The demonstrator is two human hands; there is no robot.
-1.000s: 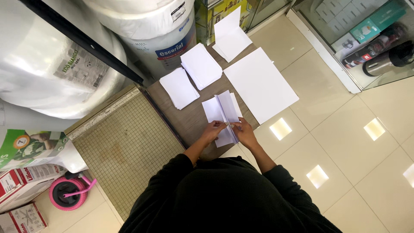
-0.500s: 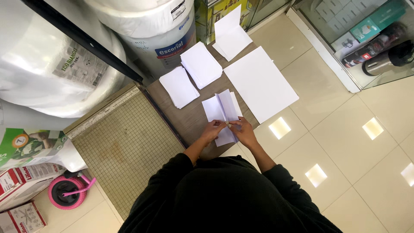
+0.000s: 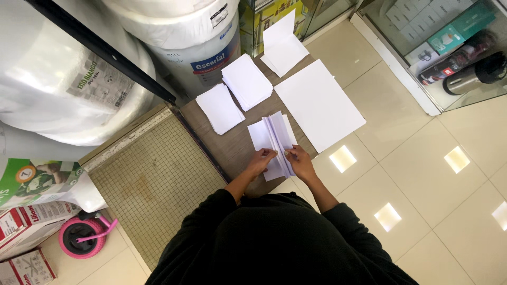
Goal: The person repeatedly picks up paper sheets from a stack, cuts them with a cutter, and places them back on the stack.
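A folded stack of white paper (image 3: 274, 138) lies on the brown table (image 3: 235, 148) right in front of me. My left hand (image 3: 261, 160) presses on its near left part. My right hand (image 3: 299, 160) pinches the near end of the raised middle fold. Farther out lie two small stacks of white sheets (image 3: 219, 107) (image 3: 246, 81), a large white sheet (image 3: 318, 103) and a folded sheet (image 3: 282, 43) at the far end.
A gridded paper cutter board (image 3: 148, 179) with a black blade arm (image 3: 100, 50) sits to the left. Large white rolls (image 3: 63, 84) stand behind it. A pink tape dispenser (image 3: 82, 237) and boxes lie on the tiled floor. A glass cabinet (image 3: 449, 47) is at the right.
Both hands stay at the near end of the folded stack, with only slight finger movement.
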